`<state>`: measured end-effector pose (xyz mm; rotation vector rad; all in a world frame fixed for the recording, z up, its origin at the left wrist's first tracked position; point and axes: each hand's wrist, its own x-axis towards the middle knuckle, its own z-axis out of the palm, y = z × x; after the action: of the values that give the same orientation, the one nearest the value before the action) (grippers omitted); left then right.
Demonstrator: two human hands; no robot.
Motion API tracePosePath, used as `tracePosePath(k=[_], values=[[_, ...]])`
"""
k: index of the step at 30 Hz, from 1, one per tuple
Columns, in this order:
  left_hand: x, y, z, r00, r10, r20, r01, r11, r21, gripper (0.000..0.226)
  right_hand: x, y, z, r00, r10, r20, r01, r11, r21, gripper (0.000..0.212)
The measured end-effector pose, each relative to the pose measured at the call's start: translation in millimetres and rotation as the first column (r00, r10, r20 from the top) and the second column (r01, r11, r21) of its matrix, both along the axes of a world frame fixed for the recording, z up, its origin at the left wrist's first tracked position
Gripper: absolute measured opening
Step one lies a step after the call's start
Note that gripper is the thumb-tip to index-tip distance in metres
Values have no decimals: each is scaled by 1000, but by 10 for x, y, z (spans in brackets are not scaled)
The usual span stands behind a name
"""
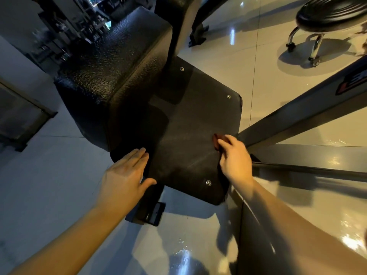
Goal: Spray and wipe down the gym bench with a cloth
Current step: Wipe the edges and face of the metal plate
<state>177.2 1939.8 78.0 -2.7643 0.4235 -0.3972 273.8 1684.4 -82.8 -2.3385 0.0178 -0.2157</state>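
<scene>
A flat black panel [184, 124] of the gym bench, fixed with silver bolts, fills the middle of the head view, beside a thick textured black pad [111, 72]. My left hand [127, 173] lies flat with straight fingers on the panel's near left edge. My right hand [235, 157] presses a small reddish-brown cloth [217, 140] against the panel near its right edge; only a corner of the cloth shows past the fingers. No spray bottle is in view.
Grey steel frame bars [297, 116] run out to the right of the panel. A black round stool [329, 14] on chrome legs stands at the back right. A dark weight machine [65, 26] is at the back left. Glossy tiled floor [59, 175] surrounds the bench.
</scene>
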Motion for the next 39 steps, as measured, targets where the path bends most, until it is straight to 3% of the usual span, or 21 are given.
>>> tracePosePath(k=[4, 9, 15, 18, 21, 24, 26, 28, 30, 32, 35, 37, 39], values=[[24, -60, 31, 998, 53, -45, -52, 999, 13, 80, 8, 70, 222, 983, -92, -161, 98, 995, 27, 40], [66, -144, 56, 989, 125, -78, -122, 992, 45, 84, -869, 275, 14, 990, -78, -120, 91, 990, 106, 38], [40, -93, 26, 990, 123, -75, -121, 992, 31, 82, 20, 258, 131, 995, -79, -62, 82, 995, 53, 41], [42, -110, 16, 991, 109, -72, -107, 994, 30, 81, 548, 188, 309, 989, -106, -106, 116, 988, 100, 40], [41, -114, 22, 990, 115, -86, -112, 993, 30, 81, 372, 260, 339, 986, -117, -120, 132, 983, 128, 40], [44, -101, 32, 990, 120, -79, -118, 992, 38, 83, -455, 511, 268, 1000, -20, 21, 17, 992, 125, 40], [52, -111, 36, 990, 120, -70, -116, 992, 51, 84, -936, 656, 259, 984, 141, 113, -154, 981, 115, 44], [52, -124, 41, 992, 111, -51, -109, 993, 50, 84, -1015, 639, 267, 922, 319, 221, -335, 942, 34, 50], [49, -132, 47, 994, 98, -52, -96, 995, 36, 82, -702, 521, 201, 871, 398, 288, -396, 916, -68, 53], [40, -119, 36, 995, 88, -57, -87, 996, 18, 81, -256, 374, 159, 937, 246, 249, -248, 968, -24, 45], [30, -109, 17, 993, 89, -74, -89, 996, 8, 81, 304, 216, 216, 999, 2, 52, -7, 995, 104, 38], [28, -97, 10, 992, 95, -87, -96, 995, -5, 82, 259, 296, 311, 999, -22, 28, 17, 990, 142, 38], [41, -81, 21, 989, 99, -108, -102, 995, -20, 83, -185, 534, 394, 994, 53, 94, -65, 989, 132, 38]])
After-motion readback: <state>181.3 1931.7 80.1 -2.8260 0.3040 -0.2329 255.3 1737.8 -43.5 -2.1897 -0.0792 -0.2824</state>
